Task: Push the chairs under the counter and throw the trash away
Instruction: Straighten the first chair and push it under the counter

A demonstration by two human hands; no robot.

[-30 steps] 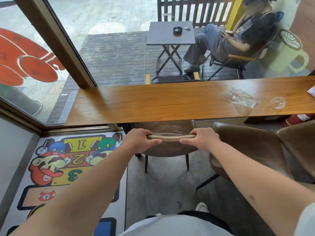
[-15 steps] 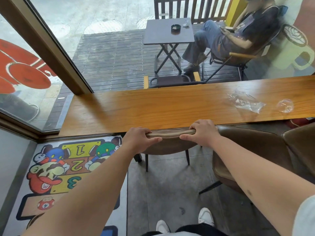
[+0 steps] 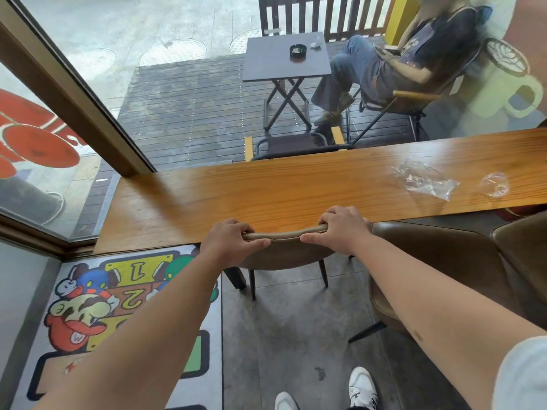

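A brown leather chair [image 3: 285,251] stands with its seat hidden under the wooden counter [image 3: 266,190]; only its backrest and thin dark legs show. My left hand [image 3: 231,241] grips the left end of the backrest's top edge. My right hand [image 3: 343,229] grips the right end. The backrest top touches the counter's front edge. On the counter at the right lie a crumpled clear plastic wrapper [image 3: 423,179] and a small clear plastic lid or cup [image 3: 495,184]. A second brown chair [image 3: 429,261] stands to the right, out from the counter.
A third brown chair [image 3: 524,255] is at the far right edge. A cartoon floor mat [image 3: 97,297] lies at the left on grey tile. Behind the counter is a window; outside, a person sits beside a small folding table [image 3: 287,54]. My white shoes [image 3: 361,386] show below.
Both hands have pushed the chair forward; its seat has slid under the counter and the backrest now meets the counter's edge. I have stepped closer.
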